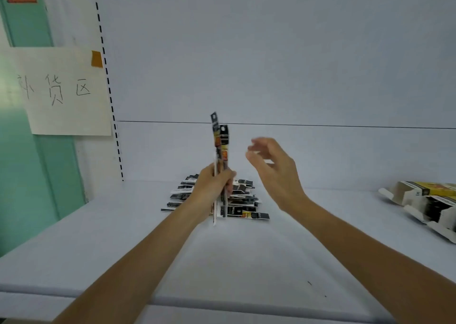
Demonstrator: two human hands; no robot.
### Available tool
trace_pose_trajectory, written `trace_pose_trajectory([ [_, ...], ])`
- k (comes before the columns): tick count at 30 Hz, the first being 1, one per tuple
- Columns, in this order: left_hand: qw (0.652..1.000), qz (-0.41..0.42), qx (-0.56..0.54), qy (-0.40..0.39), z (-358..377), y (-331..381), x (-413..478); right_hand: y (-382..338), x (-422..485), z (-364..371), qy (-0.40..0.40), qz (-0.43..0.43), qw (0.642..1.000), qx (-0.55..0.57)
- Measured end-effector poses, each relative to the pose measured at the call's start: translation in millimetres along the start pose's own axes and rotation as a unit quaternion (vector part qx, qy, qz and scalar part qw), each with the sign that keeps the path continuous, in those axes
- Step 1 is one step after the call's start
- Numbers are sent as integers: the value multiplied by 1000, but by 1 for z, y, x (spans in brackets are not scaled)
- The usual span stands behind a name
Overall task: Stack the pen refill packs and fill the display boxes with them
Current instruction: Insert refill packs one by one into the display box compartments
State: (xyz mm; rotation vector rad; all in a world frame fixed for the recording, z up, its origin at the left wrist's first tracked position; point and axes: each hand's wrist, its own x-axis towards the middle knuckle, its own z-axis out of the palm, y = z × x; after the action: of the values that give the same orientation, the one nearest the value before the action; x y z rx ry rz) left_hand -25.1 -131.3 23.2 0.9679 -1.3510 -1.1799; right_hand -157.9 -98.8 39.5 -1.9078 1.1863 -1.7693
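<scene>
My left hand [212, 184] grips a small bundle of pen refill packs [220, 143], held upright above the white shelf; the packs are long, narrow, black with yellow and orange labels. Behind and under that hand lies a loose pile of more refill packs [244, 200] on the shelf. My right hand [271, 165] hovers just right of the upright bundle, fingers spread and relaxed, holding nothing, slightly blurred. Open cardboard display boxes [424, 202], white with yellow print, lie at the far right of the shelf.
The white shelf [222, 254] runs across the view, with its front edge near me and a white back panel behind. A paper sign with handwriting [61, 91] is taped at the left, beside a slotted upright and a green wall.
</scene>
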Motion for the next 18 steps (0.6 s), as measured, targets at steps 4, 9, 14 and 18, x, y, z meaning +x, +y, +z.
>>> trace_pose_trajectory([
  [4, 996, 46, 42, -70, 13, 1, -10, -20, 28, -5, -85, 34, 996, 22],
  [9, 991, 79, 100, -34, 20, -4, -10, -14, 18, -1, -179, 26, 981, -72],
  [14, 996, 55, -12, 73, 26, 11, -11, -2, 2, -23, -212, 159, 964, 4],
  [18, 996, 59, -28, 64, 45, 20, -10, 8, -19, -34, -261, 136, 945, -142],
])
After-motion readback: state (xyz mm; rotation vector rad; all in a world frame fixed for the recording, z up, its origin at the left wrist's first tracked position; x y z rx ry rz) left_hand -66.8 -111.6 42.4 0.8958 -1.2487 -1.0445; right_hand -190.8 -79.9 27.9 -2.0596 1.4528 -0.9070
